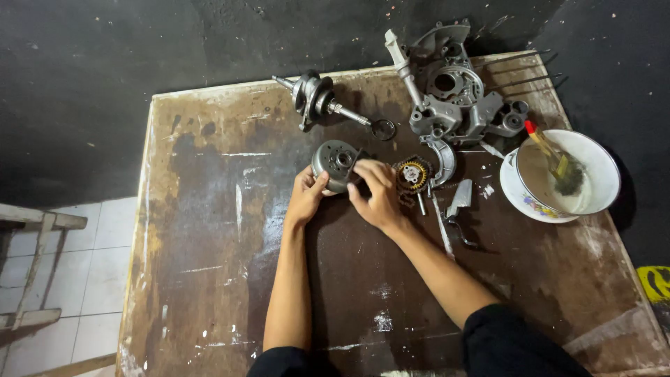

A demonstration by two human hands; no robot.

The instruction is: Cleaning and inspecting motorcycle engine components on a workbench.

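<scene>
Left arm: bare forearm rises from six o'clock toward twelve, nearly straight; dark sleeve at the elbow
Left hand (306, 195): just left of frame centre; wrist bent slightly toward one o'clock; fingers curled, thumb up toward one o'clock; closed in a grip
Right arm: bare forearm runs from five o'clock toward eleven; dark sleeve at the elbow
Right hand (377, 194): at centre, close beside the left; back upward; fingers bent down toward ten o'clock, gripping

Both forearms are bare, with black sleeves pushed up around the elbows; no gloves, rings or watch.
</scene>
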